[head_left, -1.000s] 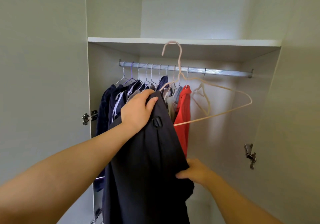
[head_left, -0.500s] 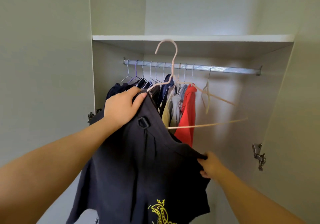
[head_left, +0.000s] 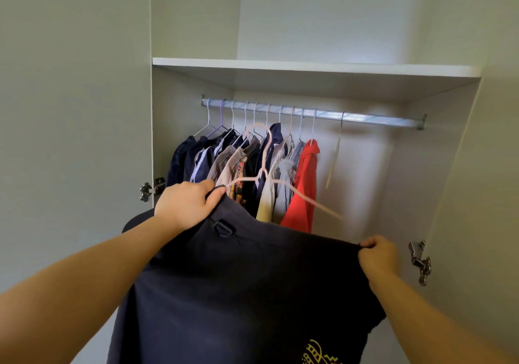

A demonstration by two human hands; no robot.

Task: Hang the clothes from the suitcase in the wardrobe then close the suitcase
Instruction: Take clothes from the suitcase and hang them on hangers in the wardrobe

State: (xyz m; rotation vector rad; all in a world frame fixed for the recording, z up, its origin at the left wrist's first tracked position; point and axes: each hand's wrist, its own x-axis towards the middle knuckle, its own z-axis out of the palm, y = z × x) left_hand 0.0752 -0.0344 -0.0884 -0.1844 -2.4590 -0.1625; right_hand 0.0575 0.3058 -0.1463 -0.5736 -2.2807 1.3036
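A dark navy garment (head_left: 252, 287) with a yellow print near its hem is stretched out in front of the open wardrobe. My left hand (head_left: 186, 205) grips its top left edge together with a pale pink hanger (head_left: 265, 164), whose hook stands free below the rail. My right hand (head_left: 377, 252) pinches the garment's top right corner. The metal rail (head_left: 365, 119) carries several hung clothes, the rightmost a red hoodie (head_left: 304, 183). The suitcase is out of view.
An empty pale hanger (head_left: 335, 155) hangs alone on the rail to the right of the red hoodie, with bare rail beyond it. A white shelf (head_left: 309, 67) runs above the rail. Both wardrobe doors stand open, with hinges (head_left: 420, 261) on the side walls.
The garment has been spread wide: my right hand moved right and up with its corner. My left hand lowered the hanger, so its hook now sits below the rail.
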